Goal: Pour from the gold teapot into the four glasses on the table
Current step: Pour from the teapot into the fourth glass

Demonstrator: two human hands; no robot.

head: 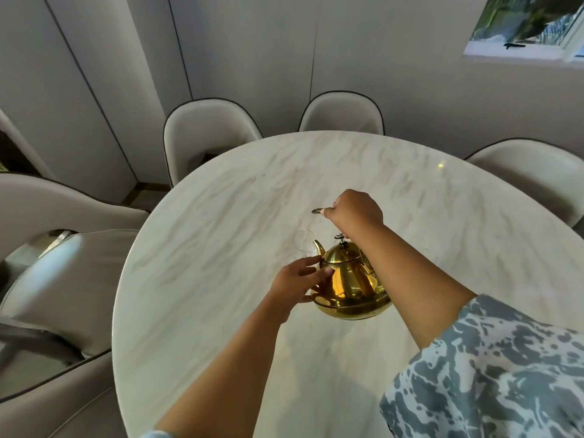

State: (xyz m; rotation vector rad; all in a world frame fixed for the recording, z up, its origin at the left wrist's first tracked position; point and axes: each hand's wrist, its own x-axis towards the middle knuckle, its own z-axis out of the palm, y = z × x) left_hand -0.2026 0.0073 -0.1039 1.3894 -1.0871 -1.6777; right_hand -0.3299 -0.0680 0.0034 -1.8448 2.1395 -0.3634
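Note:
The gold teapot hangs a little above the marble table, with its spout pointing left and away from me. My right hand is closed on the teapot's raised dark handle, above the lid knob. My left hand lies against the teapot's left side with its fingers spread, thumb on the gold body. A clear glass stands just beyond the spout tip and is faint against the marble. The frame does not show whether liquid is flowing. I cannot make out the other glasses; the teapot and my arms may hide them.
Pale upholstered chairs ring the round table: two at the far edge, one at the right and several at the left. A grey panelled wall stands behind them, with a window at the top right.

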